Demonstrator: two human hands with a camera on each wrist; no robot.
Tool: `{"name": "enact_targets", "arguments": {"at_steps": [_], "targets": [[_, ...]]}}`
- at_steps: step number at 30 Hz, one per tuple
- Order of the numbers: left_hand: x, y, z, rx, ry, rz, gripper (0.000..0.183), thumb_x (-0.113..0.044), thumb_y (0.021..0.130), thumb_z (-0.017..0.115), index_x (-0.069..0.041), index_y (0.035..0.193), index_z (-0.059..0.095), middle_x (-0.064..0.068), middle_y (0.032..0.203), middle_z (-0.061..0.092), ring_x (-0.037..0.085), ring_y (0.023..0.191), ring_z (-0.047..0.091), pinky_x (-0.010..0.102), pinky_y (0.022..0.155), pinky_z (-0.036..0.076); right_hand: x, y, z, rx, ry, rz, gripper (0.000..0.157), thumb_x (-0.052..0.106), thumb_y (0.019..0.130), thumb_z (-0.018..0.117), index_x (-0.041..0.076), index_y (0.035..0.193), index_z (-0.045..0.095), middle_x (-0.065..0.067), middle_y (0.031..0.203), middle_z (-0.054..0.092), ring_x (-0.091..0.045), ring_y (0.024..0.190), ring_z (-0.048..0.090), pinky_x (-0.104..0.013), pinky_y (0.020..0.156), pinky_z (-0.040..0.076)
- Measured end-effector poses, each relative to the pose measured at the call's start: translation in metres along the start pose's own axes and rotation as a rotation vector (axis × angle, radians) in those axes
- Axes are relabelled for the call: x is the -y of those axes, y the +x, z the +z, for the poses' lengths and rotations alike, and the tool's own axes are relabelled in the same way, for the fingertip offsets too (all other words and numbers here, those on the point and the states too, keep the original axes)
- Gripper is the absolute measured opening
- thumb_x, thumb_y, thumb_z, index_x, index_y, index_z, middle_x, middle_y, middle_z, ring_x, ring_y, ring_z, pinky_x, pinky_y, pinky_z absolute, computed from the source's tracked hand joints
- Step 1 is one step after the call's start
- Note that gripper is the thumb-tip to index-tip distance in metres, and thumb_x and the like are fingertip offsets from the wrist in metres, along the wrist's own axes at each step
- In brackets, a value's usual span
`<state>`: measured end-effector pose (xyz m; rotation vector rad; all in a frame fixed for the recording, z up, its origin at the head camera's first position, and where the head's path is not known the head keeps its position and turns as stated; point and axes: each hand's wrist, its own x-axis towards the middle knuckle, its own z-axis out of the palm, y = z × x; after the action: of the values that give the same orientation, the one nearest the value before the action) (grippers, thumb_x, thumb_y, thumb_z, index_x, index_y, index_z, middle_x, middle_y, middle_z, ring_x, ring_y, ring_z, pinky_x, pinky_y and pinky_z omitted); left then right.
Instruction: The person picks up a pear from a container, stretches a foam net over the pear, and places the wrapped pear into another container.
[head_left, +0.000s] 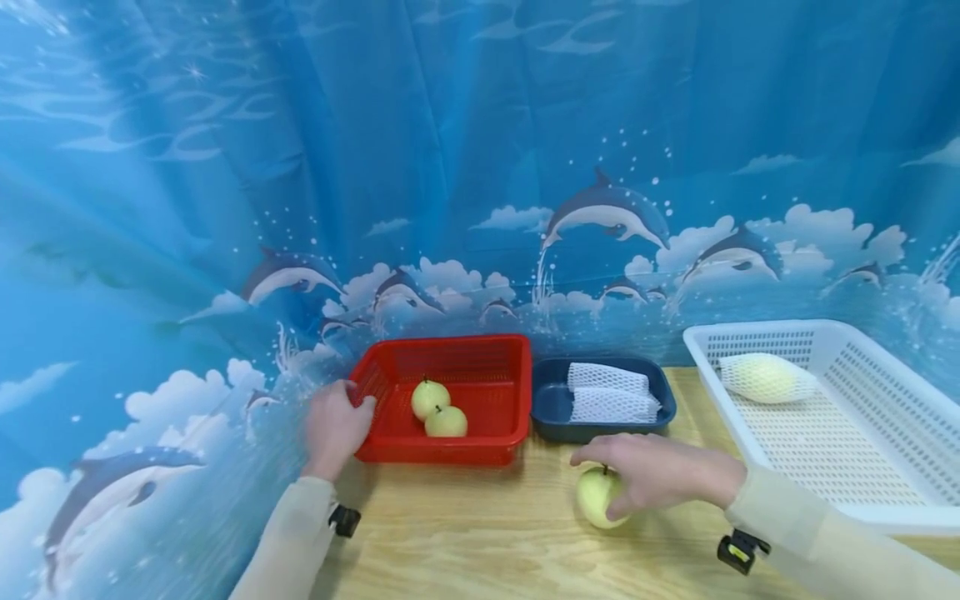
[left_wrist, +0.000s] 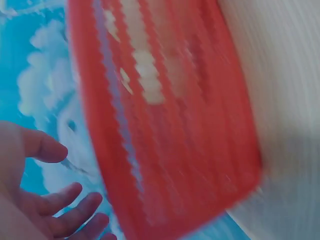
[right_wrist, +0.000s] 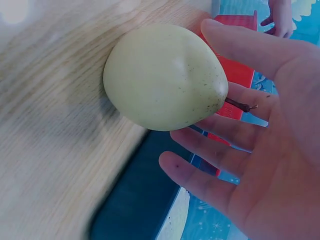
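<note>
My right hand (head_left: 660, 471) reaches over a yellow-green pear (head_left: 596, 497) on the wooden table. In the right wrist view, thumb and fingers spread loosely around the stem end of the pear (right_wrist: 165, 77), its brown stem pointing toward the palm. Whether the fingertips touch its skin is hard to tell. At the left end of a red basket (head_left: 450, 451) is my left hand (head_left: 337, 429). In the left wrist view its fingers are spread and lightly bent beside the basket's rim (left_wrist: 95, 115), holding nothing. Two pears (head_left: 431, 400) lie inside the red basket.
A dark blue tray (head_left: 600, 432) with white foam net sleeves (head_left: 611, 392) stands right of the red basket. Farther right, a white basket (head_left: 810, 450) holds a pear in a foam net (head_left: 768, 377). A dolphin-print curtain (head_left: 480, 167) hangs behind.
</note>
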<state>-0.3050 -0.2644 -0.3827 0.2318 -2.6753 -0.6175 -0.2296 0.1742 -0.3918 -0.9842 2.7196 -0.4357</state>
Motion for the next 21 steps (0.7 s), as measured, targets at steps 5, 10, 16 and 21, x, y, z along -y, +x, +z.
{"name": "enact_targets", "arguments": {"at_steps": [5, 10, 16, 21], "targets": [[-0.032, -0.015, 0.0, 0.042, -0.177, 0.023, 0.033, -0.028, 0.094, 0.061, -0.008, 0.119, 0.062, 0.014, 0.114, 0.066, 0.032, 0.101, 0.061, 0.05, 0.087, 0.051, -0.004, -0.006, 0.001, -0.042, 0.02, -0.035, 0.07, 0.034, 0.079, 0.082, 0.024, 0.142, 0.055, 0.005, 0.14, 0.059, -0.021, 0.126, 0.058, -0.047, 0.101, 0.05], [-0.063, -0.031, 0.001, 0.116, -0.308, 0.1, 0.024, -0.027, 0.095, 0.061, -0.011, 0.112, 0.066, 0.004, 0.101, 0.069, 0.021, 0.091, 0.062, 0.036, 0.08, 0.052, -0.008, -0.013, -0.001, -0.07, 0.04, -0.039, 0.071, 0.036, 0.079, 0.082, 0.025, 0.143, 0.054, 0.004, 0.14, 0.058, -0.02, 0.122, 0.059, -0.048, 0.097, 0.052], [-0.092, -0.053, 0.004, 0.214, -0.431, 0.21, 0.015, -0.027, 0.096, 0.064, -0.016, 0.105, 0.067, -0.002, 0.093, 0.067, 0.016, 0.085, 0.061, 0.033, 0.073, 0.051, -0.015, -0.021, -0.003, -0.064, 0.138, -0.031, 0.074, 0.044, 0.082, 0.079, 0.022, 0.147, 0.05, 0.002, 0.144, 0.056, -0.019, 0.12, 0.06, -0.045, 0.097, 0.052], [-0.11, -0.071, 0.012, 0.31, -0.498, 0.289, 0.007, -0.024, 0.096, 0.064, -0.02, 0.102, 0.066, -0.005, 0.091, 0.065, 0.014, 0.083, 0.06, 0.032, 0.072, 0.052, -0.02, -0.029, 0.0, -0.114, 0.169, -0.057, 0.071, 0.053, 0.087, 0.072, 0.019, 0.146, 0.051, 0.002, 0.141, 0.057, -0.022, 0.118, 0.061, -0.04, 0.09, 0.055]]}}
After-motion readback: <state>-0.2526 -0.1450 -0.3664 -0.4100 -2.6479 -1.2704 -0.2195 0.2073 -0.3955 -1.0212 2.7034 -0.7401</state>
